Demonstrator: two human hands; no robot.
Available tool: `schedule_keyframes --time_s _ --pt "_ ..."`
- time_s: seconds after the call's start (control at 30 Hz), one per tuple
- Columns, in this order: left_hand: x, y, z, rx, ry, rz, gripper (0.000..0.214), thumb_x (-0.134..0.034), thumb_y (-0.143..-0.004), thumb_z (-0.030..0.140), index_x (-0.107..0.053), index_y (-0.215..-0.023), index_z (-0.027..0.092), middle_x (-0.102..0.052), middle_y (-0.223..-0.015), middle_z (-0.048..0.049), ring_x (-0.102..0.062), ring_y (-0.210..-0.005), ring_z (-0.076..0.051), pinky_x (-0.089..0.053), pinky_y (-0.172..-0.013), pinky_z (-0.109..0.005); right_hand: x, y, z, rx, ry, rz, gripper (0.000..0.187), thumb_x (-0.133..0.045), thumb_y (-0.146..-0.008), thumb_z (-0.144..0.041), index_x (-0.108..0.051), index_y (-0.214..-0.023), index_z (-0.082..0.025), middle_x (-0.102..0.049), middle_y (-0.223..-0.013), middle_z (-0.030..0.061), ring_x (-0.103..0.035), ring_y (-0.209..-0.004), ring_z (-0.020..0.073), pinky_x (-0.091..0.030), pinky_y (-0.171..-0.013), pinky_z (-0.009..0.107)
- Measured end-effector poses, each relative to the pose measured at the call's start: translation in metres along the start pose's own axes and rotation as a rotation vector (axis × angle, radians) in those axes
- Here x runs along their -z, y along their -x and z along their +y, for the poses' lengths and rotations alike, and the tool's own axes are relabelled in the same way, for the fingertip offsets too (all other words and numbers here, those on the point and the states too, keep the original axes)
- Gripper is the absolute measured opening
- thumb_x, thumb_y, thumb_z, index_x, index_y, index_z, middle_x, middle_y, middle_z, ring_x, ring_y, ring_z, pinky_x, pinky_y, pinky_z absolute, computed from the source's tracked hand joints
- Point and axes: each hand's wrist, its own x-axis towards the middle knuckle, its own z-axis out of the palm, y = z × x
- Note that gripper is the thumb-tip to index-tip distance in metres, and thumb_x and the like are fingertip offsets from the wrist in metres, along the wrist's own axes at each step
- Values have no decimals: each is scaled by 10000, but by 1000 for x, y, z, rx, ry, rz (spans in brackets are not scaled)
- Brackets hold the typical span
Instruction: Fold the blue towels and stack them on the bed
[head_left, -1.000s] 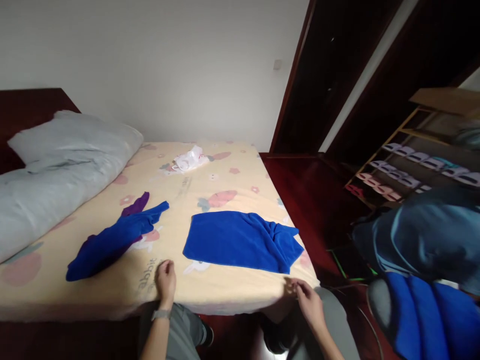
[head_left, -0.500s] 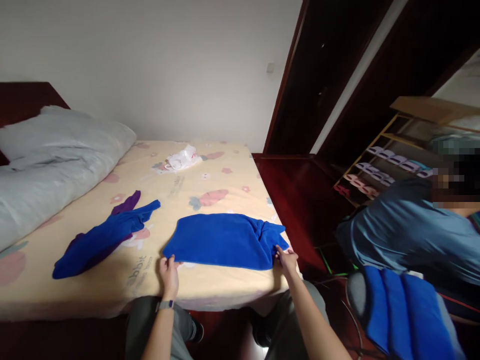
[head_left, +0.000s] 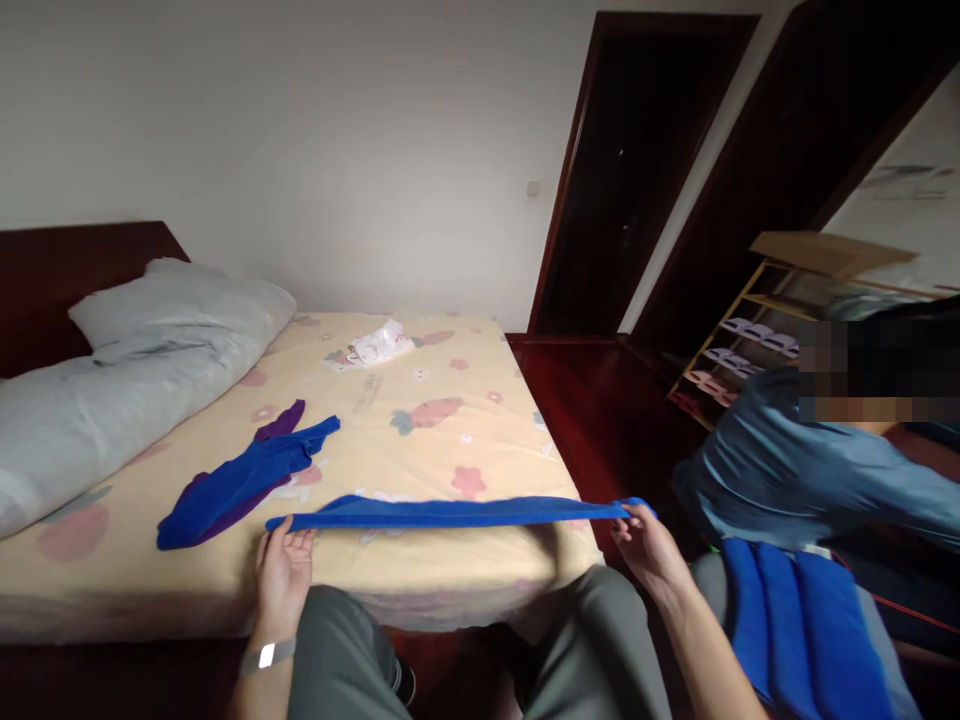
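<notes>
A blue cloth [head_left: 457, 513] is stretched lengthwise between my two hands, seen almost edge-on just above the near side of the bed. My left hand [head_left: 285, 565] pinches its left end between thumb and fingers. At the other end, my right hand [head_left: 646, 545] grips the right corner, where the fabric bunches a little. To the left on the bedsheet lies a crumpled heap of blue cloth [head_left: 240, 483] with purple cloth [head_left: 280, 420] showing beneath it.
The bed's patterned sheet [head_left: 517, 440] carries a white plastic bag [head_left: 380, 342] and a grey quilt [head_left: 165, 350]. At my right, a person in a blue shirt [head_left: 780, 460] sits beside folded blue cloths [head_left: 814, 620]. Behind stands a shoe rack [head_left: 739, 325].
The blue cloth, flat on the bed before, is now lifted and pulled taut edge-on. My hands have moved farther apart. The seated person has leaned leftward in view.
</notes>
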Motion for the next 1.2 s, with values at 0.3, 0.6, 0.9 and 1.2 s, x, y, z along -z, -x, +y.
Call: schedule_keyframes --time_s 0.3,0.6,0.9,1.2 --pt "-65 -45 88 259 444 45 108 -536 -845 53 -525 -822 157 -582 -796 -37 -611 -724 -97 -552 -701 -191 -52 -25 -69 -243 -193 -69 286 -678 -802 -251 -428 -667 -223 -477 -525 -59 -477 -447 83 -428 -401 187" --pt "-126 -137 143 58 426 17 108 -516 -850 82 -468 -868 178 -537 -726 5 -585 -663 -97 -553 -709 -229 -125 -110 -100 -51 -159 -10 281 -643 -858 -287 -438 -680 -215 -476 -498 -66 -482 -432 71 -400 -388 156" --pt "-84 -134 50 55 219 111 130 -543 -847 193 -415 -858 214 -514 -685 43 -598 -639 -88 -556 -708 -240 -65 -130 -22 13 43 -35 267 -783 -721 -313 -552 -688 -183 -525 -532 -62 -536 -492 74 -472 -479 158" --pt "-48 -60 -99 240 -166 154 131 -596 -772 113 -494 -830 172 -560 -569 3 -673 -562 -196 -611 -626 -380 24 -103 107 -306 333 103 332 -764 -755 -353 -532 -577 -196 -597 -475 22 -575 -422 133 -475 -438 218"
